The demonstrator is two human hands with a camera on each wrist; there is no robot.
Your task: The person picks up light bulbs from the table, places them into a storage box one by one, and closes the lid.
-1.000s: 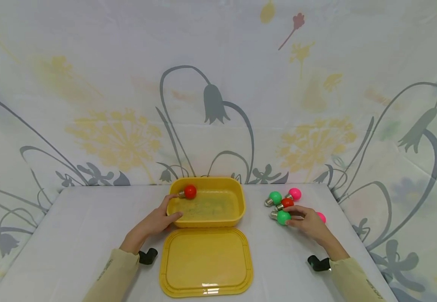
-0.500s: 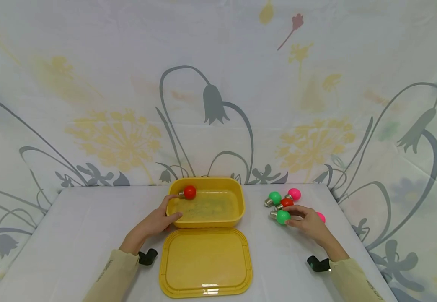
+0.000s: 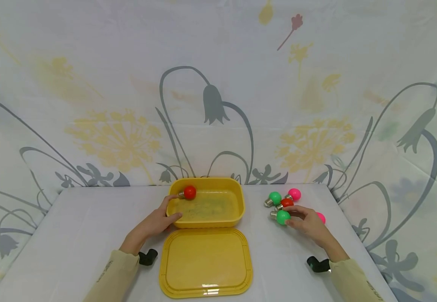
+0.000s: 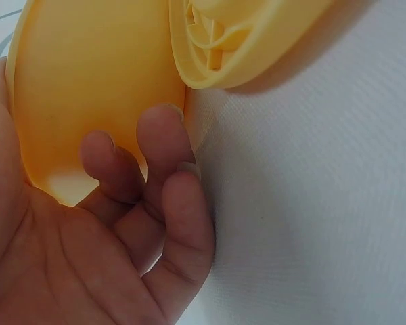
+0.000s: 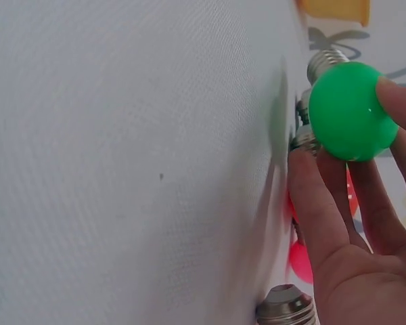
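Note:
My left hand [image 3: 154, 220] grips the left wall of a yellow plastic box [image 3: 208, 223], its thumb over the rim. In the left wrist view, several curled fingers [image 4: 186, 223] show beside the box's outer wall. A red light bulb [image 3: 190, 192] lies in the box's back left corner, metal base toward my index finger. My right hand [image 3: 310, 222] pinches a green light bulb [image 5: 352, 112] by its round globe between thumb and fingers. Its screw base points left in the head view. Beside that hand are a red bulb [image 3: 288, 202] and a partly covered pink bulb [image 3: 321, 217].
Behind the right hand lie another green bulb [image 3: 275, 196] and another pink bulb [image 3: 295, 193]. A flat yellow lid [image 3: 206, 262] lies on the white table [image 3: 78, 235] in front of the box. Flower-printed cloth [image 3: 218, 138] rises behind the table.

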